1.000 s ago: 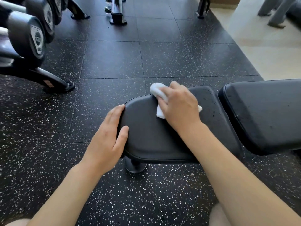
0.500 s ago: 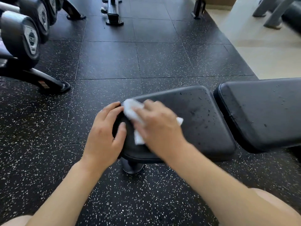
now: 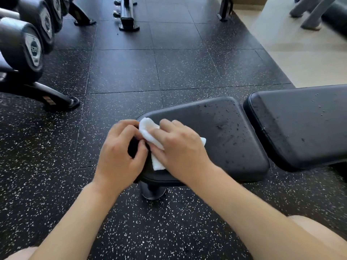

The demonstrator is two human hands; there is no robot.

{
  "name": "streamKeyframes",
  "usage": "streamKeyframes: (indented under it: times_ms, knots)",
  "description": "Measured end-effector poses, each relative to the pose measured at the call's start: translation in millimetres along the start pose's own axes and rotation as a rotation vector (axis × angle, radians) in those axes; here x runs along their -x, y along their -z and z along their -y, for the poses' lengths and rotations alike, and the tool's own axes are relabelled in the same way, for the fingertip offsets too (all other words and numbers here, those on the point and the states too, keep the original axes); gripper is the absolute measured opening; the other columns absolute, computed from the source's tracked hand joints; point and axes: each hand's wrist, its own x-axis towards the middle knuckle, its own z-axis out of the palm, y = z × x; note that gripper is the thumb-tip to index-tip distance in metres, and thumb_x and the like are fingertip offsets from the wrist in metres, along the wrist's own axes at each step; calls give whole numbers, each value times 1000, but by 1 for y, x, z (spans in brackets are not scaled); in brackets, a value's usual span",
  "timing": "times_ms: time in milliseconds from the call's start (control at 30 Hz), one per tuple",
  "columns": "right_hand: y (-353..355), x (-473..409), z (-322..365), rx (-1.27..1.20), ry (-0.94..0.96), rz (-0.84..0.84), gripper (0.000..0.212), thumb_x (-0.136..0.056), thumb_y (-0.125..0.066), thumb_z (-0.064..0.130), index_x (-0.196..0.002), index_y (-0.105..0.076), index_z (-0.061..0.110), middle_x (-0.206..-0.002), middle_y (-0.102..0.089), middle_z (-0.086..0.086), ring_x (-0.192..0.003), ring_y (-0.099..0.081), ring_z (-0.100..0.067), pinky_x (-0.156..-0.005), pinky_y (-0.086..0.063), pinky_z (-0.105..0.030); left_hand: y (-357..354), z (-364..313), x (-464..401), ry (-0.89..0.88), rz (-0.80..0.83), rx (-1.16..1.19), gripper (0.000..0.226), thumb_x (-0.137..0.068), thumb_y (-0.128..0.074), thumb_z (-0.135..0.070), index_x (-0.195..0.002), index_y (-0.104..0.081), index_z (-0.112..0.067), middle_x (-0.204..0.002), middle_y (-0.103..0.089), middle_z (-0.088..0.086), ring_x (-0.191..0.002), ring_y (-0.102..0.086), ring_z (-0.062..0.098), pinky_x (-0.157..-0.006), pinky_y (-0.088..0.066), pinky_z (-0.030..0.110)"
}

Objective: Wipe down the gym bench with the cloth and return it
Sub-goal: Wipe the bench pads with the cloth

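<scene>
**Cloth swept to the narrow end of the seat pad**

Since a second ago the right hand (image 3: 180, 151) has dragged the white cloth (image 3: 150, 136) from the middle of the seat pad (image 3: 225, 136) to its narrow near-left end, and it now lies flat on the cloth, fingers spread and pressing it down rather than clenching it. The left hand (image 3: 118, 156), which a second ago lay loosely along that end, has curled its fingers over the pad's rim, so its grip is clenched on the edge of the pad, bracing it. Cloth and left fingertips now touch or nearly so.

I judge that this stroke has run out of surface: the pad's end is right under the left grip and its corner falls away just beyond the cloth. The stretch of pad to the right of the right hand shows droplets and smears, as does the back pad (image 3: 300, 124) further right across a narrow gap, so much wiping seems left, and the return of the cloth is not yet begun.

Open room lies to the right of the right hand, along the pad. To the left of the left grip is only speckled floor (image 3: 122, 72), with the dumbbell rack (image 3: 28, 53) well apart.
</scene>
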Motion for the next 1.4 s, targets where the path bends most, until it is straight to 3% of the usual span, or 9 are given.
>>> streamKeyframes:
  times_ms: [233,400,600,667,800,1000,1200,1333,1400]
  knots:
    - [22,-15,-88,131,-388,-98,21,-96,-64,38,-99,-71,19,-90,-60,-4,-87,-63,-32,-68,-48,-39,-15,-15,-6,-154,173,-101,27,-91,-62,-25,-114,-73,-16,-136,-64,-3,-134,-54,20,-120,-34,51]
    - [5,-8,-39,42,-106,-13,18,-86,-73,34,-95,-71,18,-85,-59,0,-77,-58,-25,-61,-46,-36,-17,-15,-21,-97,40,2,16,-90,-62,-16,-93,-77,-13,-113,-71,-5,-113,-64,19,-104,-49,43]
    - [26,-17,-128,165,-485,-58,23,-101,-54,40,-110,-66,23,-98,-58,-3,-97,-61,-30,-75,-46,-40,-27,-27,-25,-119,169,-140,27,-90,-61,-32,-111,-75,-22,-129,-65,-10,-122,-58,19,-111,-42,55]
    - [20,-22,-102,231,-401,-57,21,-101,-51,38,-112,-61,24,-100,-59,-1,-95,-61,-28,-73,-48,-39,-27,-29,-25,-109,177,-138,29,-90,-60,-33,-112,-75,-23,-131,-65,-11,-124,-58,18,-111,-42,57]
    - [7,-18,-60,118,-242,-58,15,-91,-68,34,-95,-67,19,-84,-59,-1,-76,-61,-26,-60,-47,-35,-26,-28,-26,-102,155,-114,28,-90,-61,-27,-111,-77,-21,-130,-67,-10,-124,-59,18,-111,-42,56]
    - [27,-17,-131,217,-518,-96,21,-100,-55,36,-109,-66,21,-94,-57,-5,-92,-61,-33,-68,-41,-38,-24,-28,-23,-96,154,-98,28,-90,-61,-27,-113,-78,-22,-133,-67,-11,-124,-59,17,-113,-41,56]
    - [8,-8,-56,110,-172,-22,23,-93,-58,38,-106,-71,23,-88,-59,1,-80,-59,-25,-64,-45,-36,-25,-26,-25,-135,120,-86,28,-87,-60,-20,-108,-79,-16,-127,-69,-5,-120,-62,22,-109,-45,52]
    - [29,-2,-134,141,-500,-66,26,-99,-57,39,-113,-72,23,-96,-58,-2,-94,-61,-31,-71,-39,-36,-24,-25,-23,-138,122,-82,28,-87,-61,-20,-107,-79,-17,-128,-69,-5,-119,-62,22,-111,-44,52]
    - [30,0,-128,219,-476,-83,26,-100,-53,37,-115,-68,23,-94,-56,-4,-90,-61,-32,-68,-40,-38,-24,-23,-20,-140,101,-67,26,-87,-60,-19,-104,-80,-17,-126,-70,-5,-118,-63,21,-112,-43,52]
